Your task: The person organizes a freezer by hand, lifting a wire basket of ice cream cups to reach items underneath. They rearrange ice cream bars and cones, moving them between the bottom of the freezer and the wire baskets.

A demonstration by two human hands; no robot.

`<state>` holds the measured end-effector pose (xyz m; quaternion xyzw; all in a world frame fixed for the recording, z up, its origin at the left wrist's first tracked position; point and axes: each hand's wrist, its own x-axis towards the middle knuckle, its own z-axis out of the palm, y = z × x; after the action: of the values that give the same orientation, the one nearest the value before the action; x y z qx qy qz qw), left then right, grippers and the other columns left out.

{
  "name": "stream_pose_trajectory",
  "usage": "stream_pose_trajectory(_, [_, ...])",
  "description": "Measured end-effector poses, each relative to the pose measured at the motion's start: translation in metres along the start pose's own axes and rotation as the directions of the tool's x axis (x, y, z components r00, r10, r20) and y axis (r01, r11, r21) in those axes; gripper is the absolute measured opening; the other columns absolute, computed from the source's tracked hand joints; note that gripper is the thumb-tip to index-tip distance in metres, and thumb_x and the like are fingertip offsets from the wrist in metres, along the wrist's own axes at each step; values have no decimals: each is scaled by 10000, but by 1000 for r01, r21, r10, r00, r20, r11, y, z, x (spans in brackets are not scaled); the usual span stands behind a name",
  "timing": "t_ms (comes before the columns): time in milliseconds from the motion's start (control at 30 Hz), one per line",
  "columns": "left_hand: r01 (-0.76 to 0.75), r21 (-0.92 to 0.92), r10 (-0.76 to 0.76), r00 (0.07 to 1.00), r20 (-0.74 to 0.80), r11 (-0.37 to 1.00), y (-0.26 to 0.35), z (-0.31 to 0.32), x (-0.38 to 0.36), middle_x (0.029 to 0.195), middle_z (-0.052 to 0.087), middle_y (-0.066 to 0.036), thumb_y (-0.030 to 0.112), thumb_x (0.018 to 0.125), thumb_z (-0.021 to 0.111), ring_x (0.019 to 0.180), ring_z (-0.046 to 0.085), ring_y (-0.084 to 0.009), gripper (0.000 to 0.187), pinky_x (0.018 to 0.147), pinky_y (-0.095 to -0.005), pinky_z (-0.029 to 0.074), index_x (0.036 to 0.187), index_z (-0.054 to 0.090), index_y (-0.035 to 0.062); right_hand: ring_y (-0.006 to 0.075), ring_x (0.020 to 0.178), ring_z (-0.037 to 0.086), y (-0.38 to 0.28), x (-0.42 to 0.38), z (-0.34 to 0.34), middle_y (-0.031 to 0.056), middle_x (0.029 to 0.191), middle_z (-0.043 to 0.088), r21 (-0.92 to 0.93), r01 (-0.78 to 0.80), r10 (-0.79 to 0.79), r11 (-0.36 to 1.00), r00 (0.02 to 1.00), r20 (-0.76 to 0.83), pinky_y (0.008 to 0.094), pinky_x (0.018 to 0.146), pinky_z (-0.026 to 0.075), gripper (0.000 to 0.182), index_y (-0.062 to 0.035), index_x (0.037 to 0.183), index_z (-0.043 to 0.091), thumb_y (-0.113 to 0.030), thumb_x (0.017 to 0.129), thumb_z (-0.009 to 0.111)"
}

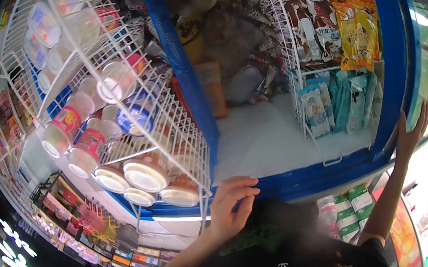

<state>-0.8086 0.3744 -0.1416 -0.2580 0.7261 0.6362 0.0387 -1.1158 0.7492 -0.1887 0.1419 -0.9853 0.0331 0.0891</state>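
My left hand [230, 207] is over the front rim of a blue chest freezer [296, 181], beside the corner of a white wire basket [205, 180]. Its fingers are loosely bent, with a gap to the thumb and nothing between them. Off to the right, my right hand [412, 128] lies with stretched fingers along the freezer's right edge, against a clear panel [421, 98]. The basket on the left holds lidded tubs [145, 176], pink-labelled cups [86, 145] and a blue-lidded cup [134, 119]. Inside the freezer, bare white frost [263, 138] shows at the near end.
A wire rack on the freezer's right holds brown packets [315, 28], yellow packets [357, 28] and light-blue packets [340, 103]. Dark wrapped packs [262, 46] pile up deeper inside. A blue divider [183, 67] stands left of them. Green-and-white boxes [353, 207] sit below the front rim.
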Motion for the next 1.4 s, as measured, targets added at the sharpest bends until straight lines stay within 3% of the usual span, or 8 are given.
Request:
stream_pose_trajectory(67, [91, -18, -91, 996, -7, 996, -10, 25, 4, 1082, 675, -136, -44, 849, 642, 1025, 636, -277, 150, 841, -339, 512, 984, 667, 18, 370, 1475, 195, 42, -13, 24, 168, 1588, 247, 57, 81, -88, 995, 986, 143, 509, 1180, 205, 738, -86, 1546, 238, -426, 969, 549])
stream_pose_trajectory(167, [143, -40, -145, 988, -54, 989, -26, 47, 20, 1057, 675, -143, -55, 876, 607, 994, 642, -263, 131, 838, -327, 508, 985, 646, 4, 370, 1480, 179, 34, -17, 37, 169, 1604, 195, 55, 35, -41, 998, 994, 97, 516, 1185, 185, 808, -88, 1564, 156, -593, 979, 389])
stream_pose_trajectory(333, [279, -132, -296, 947, -128, 951, -40, 78, 39, 948, 648, -105, -35, 935, 568, 895, 623, -193, 92, 832, -292, 477, 996, 628, -2, 369, 1470, 206, 27, -17, 44, 187, 1590, 222, 39, -4, 2, 999, 999, 47, 517, 1181, 191, 880, -65, 1554, 191, -699, 952, 295])
stream_pose_trajectory(533, [470, -550, -625, 771, -124, 690, -52, 109, 67, 714, 504, -4, 307, 1043, 482, 680, 474, -78, 386, 614, -242, 386, 830, 610, 13, 373, 1463, 223, 29, -19, 43, 215, 1573, 241, 25, -68, 67, 997, 995, 70, 498, 1179, 222, 936, -14, 1531, 220, -725, 930, 317])
stream_pose_trajectory(633, [481, -556, -625, 775, -92, 678, -63, 118, 65, 622, 382, 27, 420, 1045, 439, 592, 321, -69, 530, 543, -250, 253, 667, 491, 52, 379, 1446, 261, 33, -19, 45, 208, 1576, 243, 53, -12, 9, 999, 998, 56, 488, 1170, 243, 907, -30, 1538, 217, -706, 942, 317])
stream_pose_trajectory(833, [474, -693, -701, 710, -62, 542, -89, 131, 78, 559, 281, 46, 398, 1037, 477, 545, 225, -64, 559, 507, -290, 159, 604, 272, 109, 371, 1442, 274, 34, -21, 46, 215, 1567, 260, -3, -75, 75, 997, 995, 65, 486, 1167, 243, 886, -14, 1532, 226, -678, 954, 325])
stream_pose_trajectory(1033, [457, -743, -713, 700, -38, 489, -114, 146, 109, 564, 266, 58, 382, 1041, 476, 532, 206, -61, 544, 490, -285, 156, 606, 270, 128, 374, 1426, 307, 32, -23, 46, 227, 1549, 285, -52, -7, 10, 999, 998, 60, 467, 1161, 291, 781, 0, 1520, 239, -580, 1000, 291])
stream_pose_trajectory(1400, [551, -601, -694, 720, -8, 578, -134, 154, 116, 545, 278, 43, 414, 1050, 428, 522, 253, -69, 561, 491, -282, 184, 592, 313, 110, 370, 1345, 433, 37, -22, 49, 227, 1473, 397, -245, 102, -93, 964, 995, 48, 442, 1127, 372, 619, 24, 1470, 313, -296, 987, 535])
